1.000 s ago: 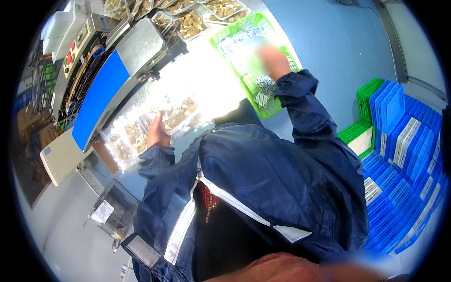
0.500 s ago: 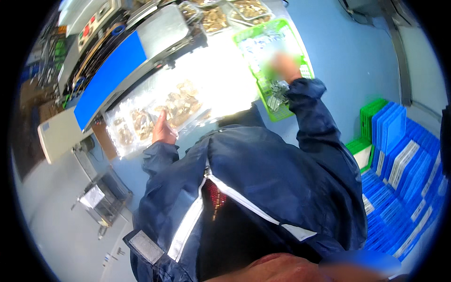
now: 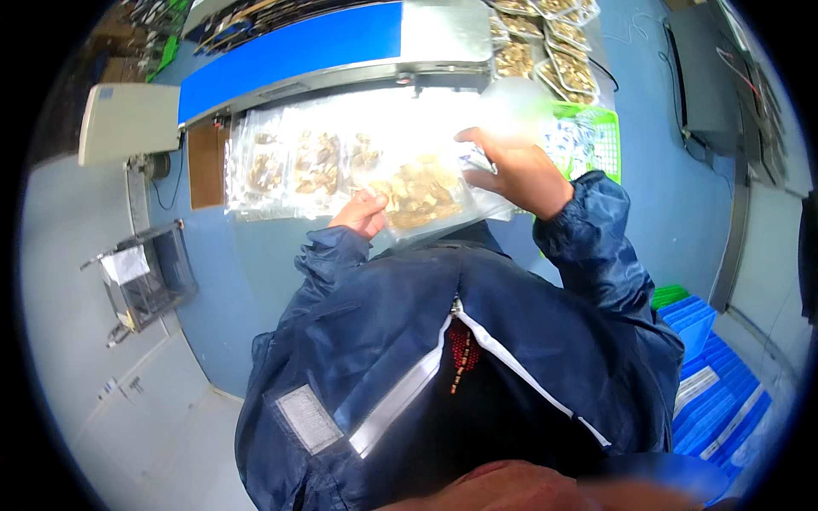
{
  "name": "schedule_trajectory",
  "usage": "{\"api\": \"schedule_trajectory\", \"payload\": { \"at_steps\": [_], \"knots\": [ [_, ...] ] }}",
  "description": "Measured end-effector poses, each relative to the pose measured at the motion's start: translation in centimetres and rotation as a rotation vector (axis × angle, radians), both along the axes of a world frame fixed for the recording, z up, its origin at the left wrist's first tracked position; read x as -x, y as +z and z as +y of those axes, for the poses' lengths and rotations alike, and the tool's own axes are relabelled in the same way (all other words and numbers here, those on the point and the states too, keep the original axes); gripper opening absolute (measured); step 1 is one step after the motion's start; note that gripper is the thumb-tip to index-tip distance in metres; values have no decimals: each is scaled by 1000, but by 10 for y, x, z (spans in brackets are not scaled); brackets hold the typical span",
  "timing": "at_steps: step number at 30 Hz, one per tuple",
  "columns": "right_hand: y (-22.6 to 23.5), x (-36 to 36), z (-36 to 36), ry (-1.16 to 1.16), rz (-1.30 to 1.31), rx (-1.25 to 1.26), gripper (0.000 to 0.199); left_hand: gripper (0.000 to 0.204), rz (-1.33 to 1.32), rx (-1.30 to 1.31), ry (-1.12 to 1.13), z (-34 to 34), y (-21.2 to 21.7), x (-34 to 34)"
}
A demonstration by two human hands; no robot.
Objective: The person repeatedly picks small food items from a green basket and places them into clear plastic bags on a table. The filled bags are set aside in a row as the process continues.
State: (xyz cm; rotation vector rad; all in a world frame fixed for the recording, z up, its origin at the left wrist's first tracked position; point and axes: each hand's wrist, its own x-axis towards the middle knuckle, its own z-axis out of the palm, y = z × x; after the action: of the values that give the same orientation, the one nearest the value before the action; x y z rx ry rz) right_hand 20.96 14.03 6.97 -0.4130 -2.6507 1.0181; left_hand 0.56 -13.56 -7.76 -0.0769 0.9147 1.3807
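Note:
My left hand (image 3: 362, 213) and my right hand (image 3: 511, 166) hold a clear plastic bag of pale brown dried pieces (image 3: 419, 194) between them, lifted just above the bright white table (image 3: 426, 115). The left hand grips its lower left corner. The right hand pinches its upper right edge. Behind the bag, a row of similar filled clear bags (image 3: 298, 162) lies flat on the table. Both arms wear dark blue jacket sleeves.
A green basket with small white packets (image 3: 588, 140) sits right of my right hand. Filled trays (image 3: 545, 51) line a metal machine with a blue band (image 3: 290, 47). A beige box (image 3: 128, 123) and a wire rack (image 3: 145, 272) stand left. Blue crates (image 3: 716, 383) are stacked at the right.
My right hand came back from the green basket toward the middle. Both hands now hold one filled bag lifted off the table. The view has swung left.

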Motion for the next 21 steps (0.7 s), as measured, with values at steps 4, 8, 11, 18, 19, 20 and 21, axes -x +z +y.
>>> {"api": "schedule_trajectory", "payload": {
  "at_steps": [4, 8, 11, 18, 19, 20, 21],
  "knots": [
    [-12, 16, 5, 31, 6, -91, 19, 11, -32, 49, 84, -3, -2, -15],
    [-20, 33, 10, 124, -115, 54, 9, 12, 4, 108, 153, -11, -10, -23],
    [-66, 48, 74, -201, -197, 121, 13, 18, -44, 116, 374, -28, -22, -22],
    [-203, 45, 99, 96, -846, -390, 60, 24, 59, 254, 717, -36, -44, -20],
    [-205, 49, 105, 117, -843, -323, 57, 29, 107, 287, 728, -30, -44, -24],
    [-208, 51, 110, 137, -840, -256, 53, 30, 89, 354, 727, -27, -42, -28],
    [-218, 53, 116, 69, -785, -80, 38, 32, 71, 420, 725, -25, -39, -31]
  ]
}}
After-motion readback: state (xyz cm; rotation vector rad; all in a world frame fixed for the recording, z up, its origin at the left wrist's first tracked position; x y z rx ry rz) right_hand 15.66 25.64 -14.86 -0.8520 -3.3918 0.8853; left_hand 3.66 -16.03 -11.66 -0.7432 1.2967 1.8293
